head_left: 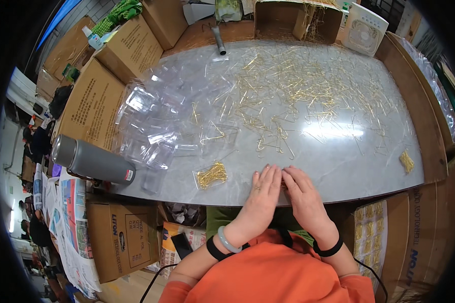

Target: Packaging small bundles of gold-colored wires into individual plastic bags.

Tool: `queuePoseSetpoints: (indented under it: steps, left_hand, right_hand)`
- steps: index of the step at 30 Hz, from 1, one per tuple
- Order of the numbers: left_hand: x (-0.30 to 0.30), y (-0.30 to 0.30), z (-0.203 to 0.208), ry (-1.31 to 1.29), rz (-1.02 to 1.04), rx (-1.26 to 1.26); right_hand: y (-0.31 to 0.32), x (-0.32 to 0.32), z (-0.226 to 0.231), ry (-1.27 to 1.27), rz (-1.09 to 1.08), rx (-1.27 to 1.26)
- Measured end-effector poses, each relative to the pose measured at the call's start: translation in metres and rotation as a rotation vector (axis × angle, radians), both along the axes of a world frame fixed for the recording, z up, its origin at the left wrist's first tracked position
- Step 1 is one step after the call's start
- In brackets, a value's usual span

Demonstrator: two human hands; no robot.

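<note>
Side by side at the front edge of the grey table, my left hand and my right hand lean their fingertips together. Their fingers are held close and curve inward around a small spot; what lies between them is mostly hidden. To the left of my left hand, a bundle of gold wire hooks rests on a clear plastic piece. Loose gold wire hooks are strewn across the table beyond my hands. Another small gold bundle lies near the right edge.
Clear plastic boxes pile up on the left side. A grey flask lies tilted at the left edge. Cardboard boxes wall the far left, a white fan stands far right, and a dark-tipped grey tube lies at the back.
</note>
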State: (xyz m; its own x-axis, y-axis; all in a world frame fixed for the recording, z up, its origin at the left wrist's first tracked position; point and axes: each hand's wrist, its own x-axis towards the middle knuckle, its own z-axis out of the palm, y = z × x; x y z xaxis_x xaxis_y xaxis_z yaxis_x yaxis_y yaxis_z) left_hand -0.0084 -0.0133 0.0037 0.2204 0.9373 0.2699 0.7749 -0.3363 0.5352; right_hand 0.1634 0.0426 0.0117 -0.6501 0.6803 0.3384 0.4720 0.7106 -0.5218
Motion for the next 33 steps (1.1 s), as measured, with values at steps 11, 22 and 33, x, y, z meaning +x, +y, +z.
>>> queuePoseSetpoints:
  steps: [11,22,33]
  left_hand:
    - [-0.006,0.003,0.008,-0.037,-0.059,-0.009]
    - [-0.016,0.008,0.004,-0.151,-0.105,0.039]
    - [-0.009,0.005,-0.010,-0.034,-0.052,0.148]
  right_hand:
    - [-0.003,0.007,0.014,0.075,-0.057,-0.091]
    - [0.016,0.012,0.034,-0.180,-0.023,0.029]
    - [-0.018,-0.002,0.019,0.034,-0.202,-0.075]
